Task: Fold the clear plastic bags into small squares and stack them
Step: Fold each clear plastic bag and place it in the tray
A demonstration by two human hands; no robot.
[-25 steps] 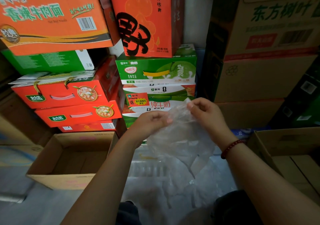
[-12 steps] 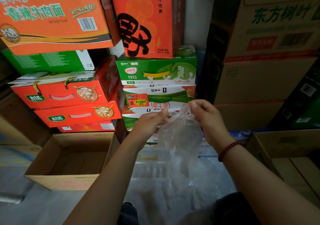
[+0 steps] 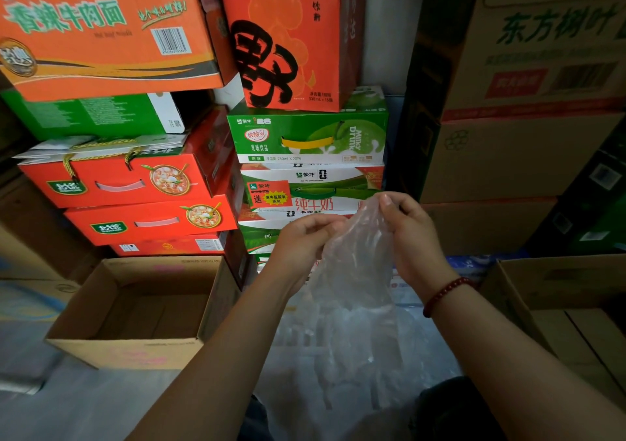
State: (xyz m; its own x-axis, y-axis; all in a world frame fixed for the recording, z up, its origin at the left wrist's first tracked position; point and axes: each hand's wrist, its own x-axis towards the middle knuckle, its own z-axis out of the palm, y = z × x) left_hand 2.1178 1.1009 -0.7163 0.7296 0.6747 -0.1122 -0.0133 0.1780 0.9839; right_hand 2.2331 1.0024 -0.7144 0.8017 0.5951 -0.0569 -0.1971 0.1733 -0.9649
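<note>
1. Since a second ago we have gathered the clear plastic bag [image 3: 352,264] narrower; it hung wide and spread below our hands then, and now it drops as a slimmer crumpled column between them, with the top lifted a little higher.
2. We hold the bag in the air in front of us, above a pale heap of more plastic [image 3: 355,349] low in the view; hanging it this way probably lets its own weight straighten it before a fold.
3. Our left hand [image 3: 305,240] pinches the bag's left upper edge with curled fingers; our right hand [image 3: 411,234] grasps the top corner, a red bead bracelet [image 3: 443,293] at its wrist.
4. An open cardboard box [image 3: 135,308] sits on the floor to the left; another open box [image 3: 555,284] stands to the right.
5. Stacked drink cartons [image 3: 306,135] rise behind; we see no finished squares yet.
</note>
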